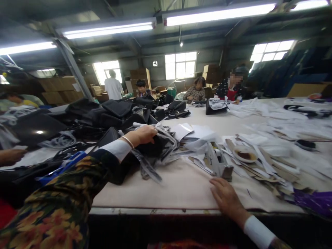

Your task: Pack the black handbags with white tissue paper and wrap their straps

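My left hand [144,135] is closed at the top of a black bag [153,148], on its strap [166,133] wrapped in clear plastic. A loose length of the wrapped strap [149,167] hangs down the bag's front onto the table. Lying on the table near its front edge, my right hand [227,197] is open, with fingers stretched out and nothing held. Just beyond those fingertips stands a tape dispenser [219,160]. White paper sheets [201,135] lie in a pile between the bag and the dispenser.
Black bags [98,116] are heaped to the left, by a blue object [63,167]. Another person's hand [11,155] shows at the left edge. Right of the dispenser are a bowl [245,154], paper strips [275,169] and purple plastic [313,200]. Several people work beyond the table [166,193].
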`<action>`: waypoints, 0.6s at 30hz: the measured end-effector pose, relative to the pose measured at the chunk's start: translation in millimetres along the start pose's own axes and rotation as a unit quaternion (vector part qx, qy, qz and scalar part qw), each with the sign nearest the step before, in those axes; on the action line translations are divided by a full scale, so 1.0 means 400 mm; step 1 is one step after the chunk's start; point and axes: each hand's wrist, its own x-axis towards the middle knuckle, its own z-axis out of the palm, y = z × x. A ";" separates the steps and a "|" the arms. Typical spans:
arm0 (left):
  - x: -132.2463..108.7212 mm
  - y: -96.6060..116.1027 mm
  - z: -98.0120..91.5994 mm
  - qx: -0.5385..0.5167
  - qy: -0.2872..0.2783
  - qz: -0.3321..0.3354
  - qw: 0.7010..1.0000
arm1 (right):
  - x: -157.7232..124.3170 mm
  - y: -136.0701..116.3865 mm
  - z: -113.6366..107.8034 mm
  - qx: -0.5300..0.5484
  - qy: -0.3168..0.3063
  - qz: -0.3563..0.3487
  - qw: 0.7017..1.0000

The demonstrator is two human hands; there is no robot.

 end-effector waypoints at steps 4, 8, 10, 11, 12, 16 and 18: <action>-0.033 0.107 -0.121 0.037 0.049 0.020 0.998 | 0.151 -0.066 -0.009 0.146 0.000 0.059 0.987; -0.073 0.231 -0.229 0.045 0.086 0.020 0.995 | 0.295 -0.152 -0.037 0.314 -0.034 0.126 0.940; -0.084 0.287 -0.244 0.032 0.096 0.027 0.995 | 0.317 -0.187 -0.049 0.401 -0.050 0.141 0.904; -0.085 0.313 -0.236 0.022 0.102 0.029 0.994 | 0.313 -0.199 -0.051 0.435 -0.052 0.149 0.886; -0.084 0.339 -0.216 0.006 0.105 0.024 0.994 | 0.300 -0.207 -0.051 0.462 -0.054 0.160 0.871; -0.064 0.435 -0.067 -0.076 0.085 -0.031 0.993 | 0.196 -0.200 -0.027 0.432 -0.060 0.232 0.869; -0.058 0.474 0.004 -0.098 0.081 -0.037 0.991 | 0.138 -0.178 -0.014 0.360 -0.045 0.267 0.893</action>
